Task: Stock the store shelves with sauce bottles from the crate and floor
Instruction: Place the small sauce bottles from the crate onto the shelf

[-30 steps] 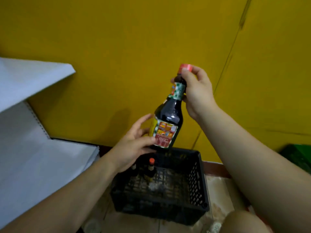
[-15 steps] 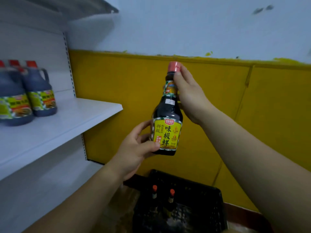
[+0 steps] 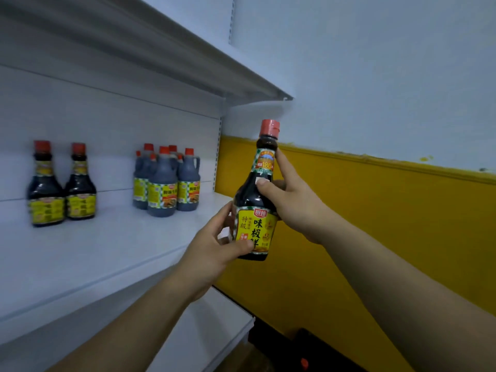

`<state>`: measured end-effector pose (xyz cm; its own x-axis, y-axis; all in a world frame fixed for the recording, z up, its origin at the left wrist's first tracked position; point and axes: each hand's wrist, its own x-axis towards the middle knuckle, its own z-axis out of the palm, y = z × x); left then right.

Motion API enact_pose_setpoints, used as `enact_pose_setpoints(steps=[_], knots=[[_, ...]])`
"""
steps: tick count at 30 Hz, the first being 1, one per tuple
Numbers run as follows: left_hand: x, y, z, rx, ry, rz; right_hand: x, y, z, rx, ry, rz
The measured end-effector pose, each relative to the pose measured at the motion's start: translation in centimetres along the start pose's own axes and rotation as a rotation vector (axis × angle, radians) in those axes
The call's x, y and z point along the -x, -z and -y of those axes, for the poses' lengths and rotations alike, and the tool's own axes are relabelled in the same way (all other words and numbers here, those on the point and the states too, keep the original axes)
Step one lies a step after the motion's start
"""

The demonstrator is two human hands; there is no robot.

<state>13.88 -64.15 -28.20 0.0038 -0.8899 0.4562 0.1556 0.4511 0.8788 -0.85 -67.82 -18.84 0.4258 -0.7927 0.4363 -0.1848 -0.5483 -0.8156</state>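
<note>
A dark sauce bottle (image 3: 256, 200) with a red cap and yellow label is upright in the air just off the right end of the white shelf (image 3: 107, 253). My left hand (image 3: 214, 245) grips its base and label from the left. My right hand (image 3: 292, 202) grips its shoulder and neck from the right. On the shelf stand two matching bottles (image 3: 61, 189) at the left and several larger handled jugs (image 3: 166, 183) in the middle. The black crate (image 3: 316, 350) shows at the bottom, with one red cap (image 3: 304, 363) visible in it.
An upper white shelf (image 3: 161, 55) overhangs the stocked one. A lower shelf (image 3: 209, 328) lies beneath. Behind the bottle is a wall, yellow below (image 3: 389, 224) and pale above. Bare shelf surface lies between the jugs and the shelf's right end.
My view has swung up and left from the crate to the shelf. The bottle has come closer to the shelf's right end, and my right hand has slid from the cap down to the neck and shoulder.
</note>
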Motion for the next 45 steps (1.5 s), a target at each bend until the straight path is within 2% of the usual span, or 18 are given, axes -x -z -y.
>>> enact_pose_setpoints(steps=[7, 13, 19, 24, 30, 38, 45], knots=[[1.8, 2.9, -2.4, -0.131, -0.041, -0.149, -1.4, -3.2, 1.4, -0.017, 0.13, 0.077], [4.9, 5.3, -3.5, -0.25, -0.022, -0.3, -1.9, -6.8, 2.4, -0.038, 0.222, 0.271], [8.9, 9.0, -4.7, -0.418, 0.06, -0.498, -2.7, -12.7, 1.6, -0.079, 0.19, 0.419], [11.6, 11.2, -5.2, -0.603, 0.149, -0.583, -2.2, -17.2, 1.1, -0.074, 0.284, 0.508], [13.2, 14.7, -5.8, -0.701, 0.248, -0.704, -3.2, -22.5, 0.9, -0.209, 0.275, 0.617], [11.8, 19.8, -4.9, -0.752, 0.318, -0.861, -6.5, -29.2, -0.4, -0.282, 0.257, 0.698], [9.2, 25.0, -3.4, -0.766, 0.321, -0.978, -10.7, -33.4, -1.7, -0.284, 0.275, 0.688]])
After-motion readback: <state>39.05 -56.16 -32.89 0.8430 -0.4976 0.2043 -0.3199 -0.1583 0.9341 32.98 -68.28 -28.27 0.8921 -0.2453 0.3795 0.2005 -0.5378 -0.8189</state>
